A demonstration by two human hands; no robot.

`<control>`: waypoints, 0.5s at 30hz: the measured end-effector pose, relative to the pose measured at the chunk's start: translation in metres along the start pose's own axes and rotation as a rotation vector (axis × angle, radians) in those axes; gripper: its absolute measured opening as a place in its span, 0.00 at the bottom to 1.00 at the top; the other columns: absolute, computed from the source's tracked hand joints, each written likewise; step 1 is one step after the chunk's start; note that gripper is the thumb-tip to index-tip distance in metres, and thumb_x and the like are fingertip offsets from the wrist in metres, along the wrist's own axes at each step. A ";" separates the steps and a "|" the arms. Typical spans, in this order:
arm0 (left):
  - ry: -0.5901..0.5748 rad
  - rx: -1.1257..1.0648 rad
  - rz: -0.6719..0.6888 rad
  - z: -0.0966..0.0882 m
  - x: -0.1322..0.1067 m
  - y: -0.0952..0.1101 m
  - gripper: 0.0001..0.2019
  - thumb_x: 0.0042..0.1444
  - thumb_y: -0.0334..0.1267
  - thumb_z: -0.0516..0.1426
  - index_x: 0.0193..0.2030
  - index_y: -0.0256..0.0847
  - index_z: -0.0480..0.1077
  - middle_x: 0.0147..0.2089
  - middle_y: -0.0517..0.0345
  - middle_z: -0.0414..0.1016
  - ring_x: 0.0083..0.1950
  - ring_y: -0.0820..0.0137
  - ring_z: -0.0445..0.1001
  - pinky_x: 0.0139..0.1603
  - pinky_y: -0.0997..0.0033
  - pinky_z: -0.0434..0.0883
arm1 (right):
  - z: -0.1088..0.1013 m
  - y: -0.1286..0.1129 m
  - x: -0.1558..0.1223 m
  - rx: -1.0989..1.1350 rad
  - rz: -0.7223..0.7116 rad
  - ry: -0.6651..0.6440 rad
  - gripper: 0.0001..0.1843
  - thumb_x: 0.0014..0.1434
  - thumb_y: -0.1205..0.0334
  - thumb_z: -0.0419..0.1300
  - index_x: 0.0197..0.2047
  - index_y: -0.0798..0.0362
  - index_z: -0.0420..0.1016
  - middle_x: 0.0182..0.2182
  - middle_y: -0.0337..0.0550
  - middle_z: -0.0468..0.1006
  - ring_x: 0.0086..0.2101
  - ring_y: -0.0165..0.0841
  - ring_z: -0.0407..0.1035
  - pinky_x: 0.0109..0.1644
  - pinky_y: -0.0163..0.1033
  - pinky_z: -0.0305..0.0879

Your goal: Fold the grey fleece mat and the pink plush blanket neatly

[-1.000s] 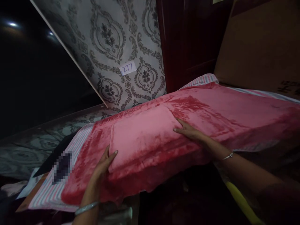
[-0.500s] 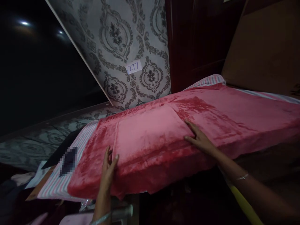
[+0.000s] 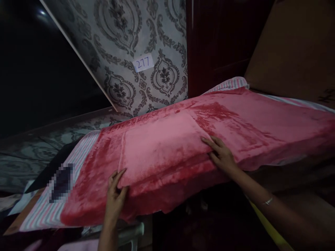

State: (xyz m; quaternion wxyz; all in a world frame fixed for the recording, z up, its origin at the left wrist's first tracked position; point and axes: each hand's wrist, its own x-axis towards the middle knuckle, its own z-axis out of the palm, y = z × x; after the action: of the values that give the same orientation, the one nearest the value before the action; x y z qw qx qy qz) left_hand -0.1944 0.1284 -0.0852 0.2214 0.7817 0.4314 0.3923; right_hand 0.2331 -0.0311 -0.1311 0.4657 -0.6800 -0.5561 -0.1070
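Observation:
A folded pink plush cloth (image 3: 159, 146) lies flat on a larger red-pink plush blanket (image 3: 89, 174). My left hand (image 3: 116, 190) is at the cloth's near left corner, fingers on top and thumb at the front edge, closed on it. At the near right corner, my right hand (image 3: 222, 155) has its fingers over the cloth and its thumb against the front edge, also closed on it. The thumbs' grip under the edge is partly hidden.
A striped sheet (image 3: 49, 211) shows under the blanket at the left end. Behind stands a patterned wall (image 3: 146, 31) with a paper label (image 3: 143, 62) reading 277. A large dark screen-like panel (image 3: 39, 69) is at left, a brown board (image 3: 290, 52) at right.
Both hands have moved from resting open at the cloth's sides to its near corners, closing on them. The view has shifted slightly, and the cloth lies in about the same place.

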 end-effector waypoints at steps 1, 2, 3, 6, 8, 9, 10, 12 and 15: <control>0.020 -0.015 -0.004 0.000 0.000 -0.001 0.22 0.57 0.47 0.57 0.58 0.44 0.73 0.61 0.49 0.68 0.67 0.56 0.63 0.69 0.52 0.60 | -0.001 -0.001 0.001 -0.006 -0.018 0.013 0.31 0.60 0.67 0.51 0.66 0.44 0.68 0.59 0.48 0.67 0.58 0.42 0.64 0.60 0.52 0.65; 0.034 -0.034 -0.011 0.001 -0.001 -0.001 0.22 0.57 0.48 0.57 0.56 0.45 0.74 0.60 0.50 0.69 0.67 0.56 0.63 0.70 0.52 0.59 | -0.002 -0.001 0.002 -0.004 -0.043 0.023 0.31 0.61 0.67 0.51 0.66 0.44 0.68 0.58 0.48 0.68 0.57 0.43 0.64 0.61 0.53 0.64; 0.042 -0.052 -0.026 0.000 -0.001 -0.001 0.21 0.57 0.48 0.57 0.55 0.45 0.74 0.60 0.50 0.70 0.68 0.57 0.62 0.70 0.52 0.58 | -0.004 -0.002 0.004 0.008 -0.071 0.028 0.30 0.61 0.67 0.51 0.66 0.44 0.68 0.56 0.48 0.70 0.57 0.43 0.64 0.62 0.54 0.63; 0.019 -0.116 -0.101 -0.004 -0.003 -0.001 0.23 0.55 0.51 0.60 0.56 0.46 0.74 0.62 0.52 0.71 0.71 0.56 0.58 0.73 0.53 0.52 | -0.009 -0.001 0.008 0.082 -0.110 -0.008 0.32 0.60 0.67 0.52 0.67 0.43 0.66 0.55 0.46 0.73 0.56 0.44 0.64 0.63 0.56 0.61; -0.004 -0.180 -0.177 -0.007 -0.003 0.001 0.29 0.51 0.53 0.62 0.59 0.47 0.72 0.65 0.54 0.70 0.72 0.55 0.57 0.73 0.54 0.51 | -0.011 0.000 0.009 0.129 -0.061 -0.064 0.34 0.59 0.66 0.53 0.69 0.43 0.63 0.55 0.46 0.73 0.55 0.43 0.64 0.62 0.55 0.62; -0.008 -0.210 -0.222 -0.008 -0.003 0.003 0.32 0.49 0.55 0.63 0.61 0.47 0.71 0.65 0.54 0.70 0.71 0.55 0.58 0.73 0.55 0.53 | -0.012 0.000 0.009 0.147 -0.024 -0.089 0.34 0.59 0.66 0.53 0.69 0.43 0.62 0.56 0.46 0.72 0.55 0.43 0.65 0.62 0.54 0.62; -0.006 -0.231 -0.273 -0.009 -0.002 0.004 0.35 0.47 0.56 0.64 0.62 0.47 0.70 0.65 0.55 0.71 0.70 0.54 0.61 0.71 0.56 0.56 | -0.013 0.000 0.010 0.165 0.011 -0.108 0.35 0.59 0.65 0.53 0.70 0.43 0.61 0.57 0.46 0.72 0.56 0.42 0.65 0.62 0.53 0.63; 0.011 -0.235 -0.367 -0.008 0.002 0.010 0.38 0.44 0.59 0.65 0.62 0.47 0.71 0.60 0.55 0.74 0.64 0.53 0.67 0.65 0.57 0.65 | -0.015 -0.001 0.012 0.193 0.068 -0.136 0.36 0.59 0.65 0.52 0.71 0.45 0.60 0.57 0.47 0.71 0.56 0.42 0.65 0.61 0.52 0.63; 0.103 -0.158 -0.425 -0.004 0.008 0.020 0.37 0.39 0.64 0.65 0.56 0.46 0.76 0.47 0.56 0.80 0.50 0.56 0.75 0.53 0.61 0.73 | -0.021 -0.005 0.021 0.223 0.091 -0.147 0.37 0.57 0.66 0.53 0.71 0.44 0.60 0.55 0.46 0.72 0.54 0.41 0.67 0.61 0.50 0.64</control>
State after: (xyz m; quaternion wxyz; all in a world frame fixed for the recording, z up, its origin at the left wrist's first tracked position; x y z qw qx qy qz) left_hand -0.1850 0.1250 -0.0656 0.3373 0.6324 0.5651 0.4087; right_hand 0.2439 -0.0333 -0.1030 0.5008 -0.6544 -0.5658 0.0269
